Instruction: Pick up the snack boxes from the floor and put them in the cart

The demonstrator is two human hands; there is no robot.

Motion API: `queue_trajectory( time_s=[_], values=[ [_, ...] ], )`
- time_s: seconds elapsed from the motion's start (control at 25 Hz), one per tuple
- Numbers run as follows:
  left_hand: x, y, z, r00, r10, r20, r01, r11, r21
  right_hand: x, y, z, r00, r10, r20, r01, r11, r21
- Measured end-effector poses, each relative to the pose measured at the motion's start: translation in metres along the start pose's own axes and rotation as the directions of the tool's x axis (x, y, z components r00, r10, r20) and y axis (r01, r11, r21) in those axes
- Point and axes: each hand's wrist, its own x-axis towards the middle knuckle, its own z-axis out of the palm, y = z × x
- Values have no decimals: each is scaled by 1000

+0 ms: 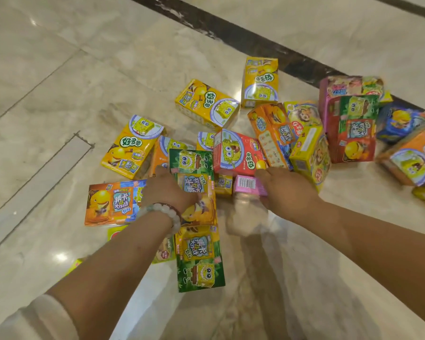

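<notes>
Several bright snack boxes lie scattered on the marble floor (108, 69). My left hand (167, 190), with a bead bracelet on the wrist, grips a green box (194, 165) at its left edge, thumb on its top face. My right hand (287, 192) holds the end of a small pink box (247, 184) with a barcode, just in front of a red box (233, 150). An orange box (111, 202) lies left of my left hand. A second green box (200, 261) lies between my forearms. No cart is in view.
Yellow boxes (206, 104) lie farther out. A denser pile of boxes (353, 128) sits at the right, reaching the frame's edge. A dark stone stripe (231, 33) crosses the floor behind the boxes. A pale inlaid strip (35, 190) runs at the left.
</notes>
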Motion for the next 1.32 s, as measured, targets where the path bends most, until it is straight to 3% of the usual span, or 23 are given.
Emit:
queue_trajectory(
  time_s=[0.2, 0.36, 0.48, 0.6, 0.72, 0.92, 1.04, 1.2, 1.32],
  values=[
    [-1, 9, 6, 997, -79, -2, 79, 996, 32, -9, -3, 2, 999, 47, -20, -45, 996, 79],
    [-10, 19, 8, 998, -65, -15, 61, 977, -205, -11, -1, 5, 999, 47, -5, -46, 990, 131],
    [-7, 9, -1, 999, -45, 12, 46, 891, -452, -11, 3, 2, 997, 38, 66, -53, 969, 242],
    [-1, 5, -28, 990, 30, 139, 76, 712, -698, -7, 15, -15, 980, 8, 201, -118, 831, 543],
    [-9, 22, -83, 979, 124, 164, 59, 595, -801, -13, 26, -60, 979, 62, 193, -192, 582, 790],
    [-85, 96, -246, 956, 251, 150, -2, 520, -854, -45, 19, -240, 934, 342, 101, -149, 119, 982],
    [-150, 159, -375, 927, 363, 94, -102, 486, -868, -72, 17, -392, 922, 377, 90, -56, -99, 993],
    [-249, 250, -546, 875, 482, -43, -269, 410, -871, -137, 31, -603, 933, 356, -54, 97, -105, 990],
    [-333, 317, -661, 809, 571, -141, -402, 360, -842, -204, 44, -759, 905, 386, -179, 207, -33, 978]
  ],
)
